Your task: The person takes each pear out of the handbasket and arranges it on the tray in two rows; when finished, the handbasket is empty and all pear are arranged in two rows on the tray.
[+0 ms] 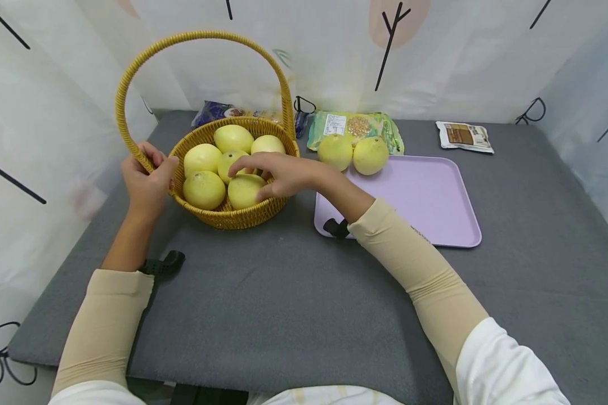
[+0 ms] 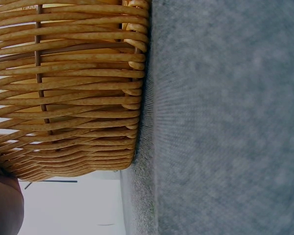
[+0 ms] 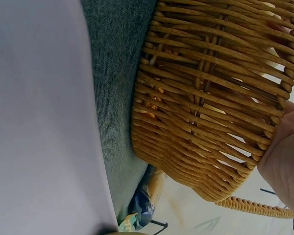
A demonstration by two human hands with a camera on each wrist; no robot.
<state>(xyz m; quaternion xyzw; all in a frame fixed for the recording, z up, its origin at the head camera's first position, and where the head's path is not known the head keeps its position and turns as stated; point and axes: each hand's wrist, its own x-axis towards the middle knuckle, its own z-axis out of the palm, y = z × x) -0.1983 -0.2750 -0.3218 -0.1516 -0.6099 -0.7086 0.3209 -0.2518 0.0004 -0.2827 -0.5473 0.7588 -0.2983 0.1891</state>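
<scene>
Steadying the wicker basket (image 1: pixel 228 222), L hand (image 1: pixel 146 181) has fingers & thumb wrapped round the foot of the handle (image 1: pixel 202 35), by the rim. R hand (image 1: pixel 289 173) is in over the opposite side, fingers bent across the front-right citrus (image 1: pixel 242 193) (poss. grapefruit or pomelo), thumb by its right edge; proper hold or light touch, can't tell from here. Done well, I'd say: L pins the basket flat, R cups the fruit at its widest w/ spread fingers, no hard squeeze, going straight up or down so the neighbours don't roll & nothing snags. Basket count: that one + five other fruits (image 1: pixel 201 159) in view, packed close; anything underneath is hidden. Over to the R, lilac tray (image 1: pixel 428 197), w/ two pale-yellow citrus (image 1: pixel 371 156) side by side at its far-left corner. Out back: green-yellow packet (image 1: pixel 357 126) behind that pair, blue packet (image 1: pixel 214 112) behind the basket, white-&-brown sachet (image 1: pixel 464 137) far R.
</scene>
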